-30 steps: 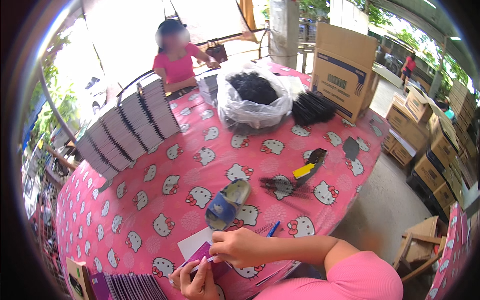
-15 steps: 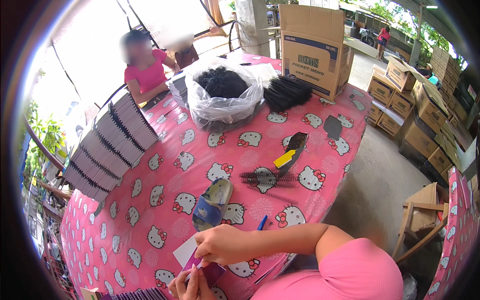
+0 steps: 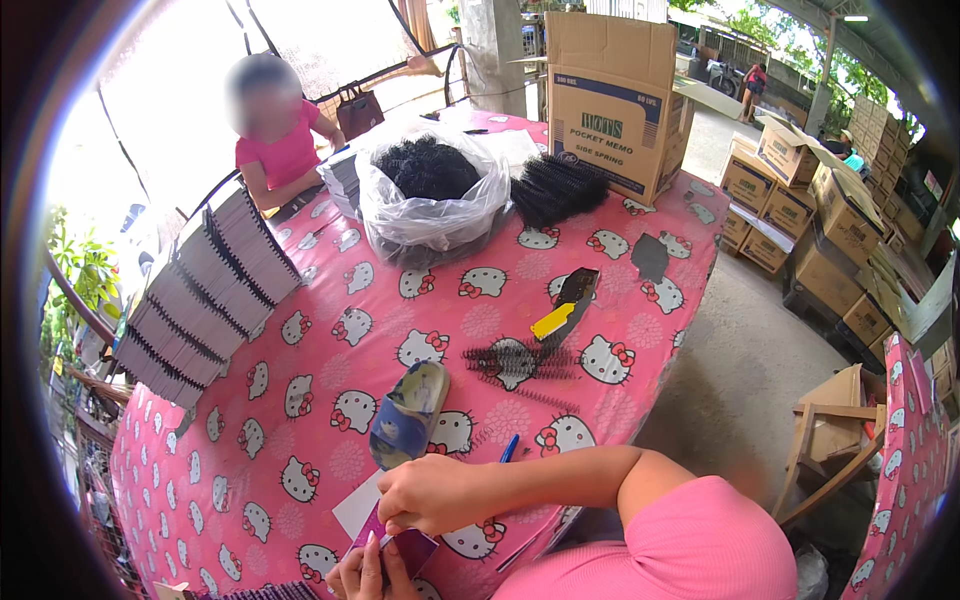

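A small purple notebook (image 3: 416, 548) lies at the table's near edge, with a white sheet (image 3: 356, 508) showing beside it. My left hand (image 3: 372, 574) grips the notebook from below, thumb and fingertips at its edge. Over the notebook's upper part, my right hand (image 3: 428, 496) is closed in a pinch at that same edge, fingers pointing down. Whatever sits between its fingertips is hidden. Just beyond my right hand is a blue patterned slipper (image 3: 408, 415), and a blue pen (image 3: 510, 447) lies beside my right forearm.
Loose black spiral coils (image 3: 520, 362) and a yellow-and-black tool (image 3: 556, 316) lie mid-table. Farther back are a plastic bag (image 3: 432, 228) of black coils, a coil bundle (image 3: 560, 192) and a cardboard box (image 3: 612, 110). Notebook stacks (image 3: 208, 290) stand left, near a seated person (image 3: 280, 150).
The view has shifted slightly, moving the whole scene a little left in the picture. Both hands stay at the notebook, with small finger movements at its edge.
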The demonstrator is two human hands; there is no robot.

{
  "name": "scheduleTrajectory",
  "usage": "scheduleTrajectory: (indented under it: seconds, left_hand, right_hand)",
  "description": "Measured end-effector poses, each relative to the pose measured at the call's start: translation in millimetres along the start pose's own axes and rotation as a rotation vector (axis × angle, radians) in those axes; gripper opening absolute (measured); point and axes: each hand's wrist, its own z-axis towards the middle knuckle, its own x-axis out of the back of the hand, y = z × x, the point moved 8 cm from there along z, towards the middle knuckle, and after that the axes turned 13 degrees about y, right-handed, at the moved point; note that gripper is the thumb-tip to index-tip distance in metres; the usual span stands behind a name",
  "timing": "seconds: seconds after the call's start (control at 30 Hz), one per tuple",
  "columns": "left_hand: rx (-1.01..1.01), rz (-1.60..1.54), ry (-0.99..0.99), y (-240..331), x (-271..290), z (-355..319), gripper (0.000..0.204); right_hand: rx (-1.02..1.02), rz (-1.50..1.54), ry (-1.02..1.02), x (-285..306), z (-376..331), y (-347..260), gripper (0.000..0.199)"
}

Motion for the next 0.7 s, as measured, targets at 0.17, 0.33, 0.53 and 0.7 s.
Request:
scheduleTrajectory:
  seconds: [0.17, 0.33, 0.53, 0.7]
  left_hand:
    - [0.008, -0.019, 0.023, -1.3, 0.0, -0.3, 0.018]
    - [0.033, 0.032, -0.002, -2.1, -0.6, 1.3, 0.019]
    - [0.082, 0.034, 0.033, -2.6, -0.7, 0.5, 0.017]
    - [0.063, 0.031, 0.015, 0.4, 0.7, 0.3, 0.018]
  right_hand:
    - [-0.069, 0.26, -0.217, -7.4, 2.6, 15.9, 0.014]
    - [0.092, 0.071, -0.146, -6.8, -2.4, 4.3, 0.02]
    - [0.296, -0.195, 0.234, 0.4, -14.9, -20.9, 0.024]
    - [0.291, -0.22, 0.259, -2.6, -18.2, -19.2, 0.024]
